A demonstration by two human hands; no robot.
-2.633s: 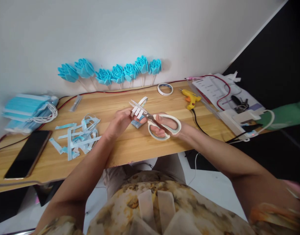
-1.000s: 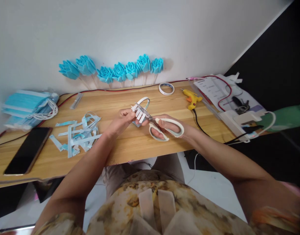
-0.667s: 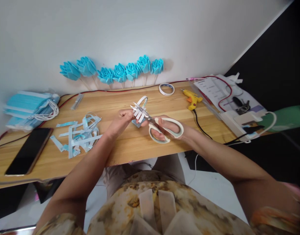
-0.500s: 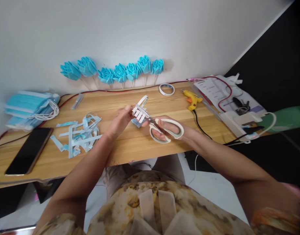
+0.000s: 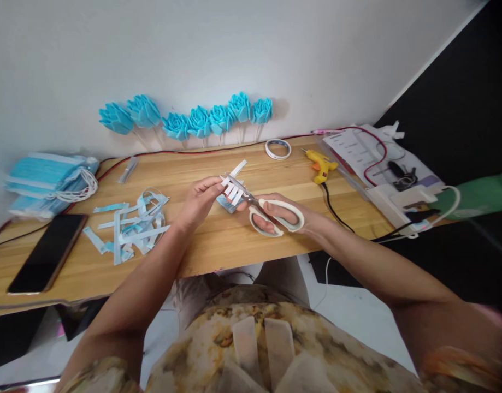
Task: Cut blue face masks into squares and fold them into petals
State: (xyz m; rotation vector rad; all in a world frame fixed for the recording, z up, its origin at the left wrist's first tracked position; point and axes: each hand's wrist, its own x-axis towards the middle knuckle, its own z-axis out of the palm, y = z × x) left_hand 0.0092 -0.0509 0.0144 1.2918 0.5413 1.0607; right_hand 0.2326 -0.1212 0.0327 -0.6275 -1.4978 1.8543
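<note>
My left hand [image 5: 199, 199] pinches a white strip [image 5: 233, 184] that is slit into several short tabs, holding it above the wooden table [image 5: 218, 240]. My right hand [image 5: 281, 215] grips white-handled scissors [image 5: 271, 214], fingers through the loops, and the blades reach into the strip's fringed edge. One end of the strip sticks up straight toward the wall. A small blue piece [image 5: 228, 203] lies on the table just under the strip.
Blue strip offcuts [image 5: 130, 229] lie left of my hands. A black phone [image 5: 48, 252] and a stack of blue masks [image 5: 46, 180] sit at far left. Blue rosettes on sticks [image 5: 193, 120] lean on the wall. A tape roll [image 5: 277, 148], yellow glue gun [image 5: 321, 164] and cables are at right.
The scissors have made more cuts along the strip, working with small shifts. The strip's curled loop end has straightened out. Both hands stay in about the same place.
</note>
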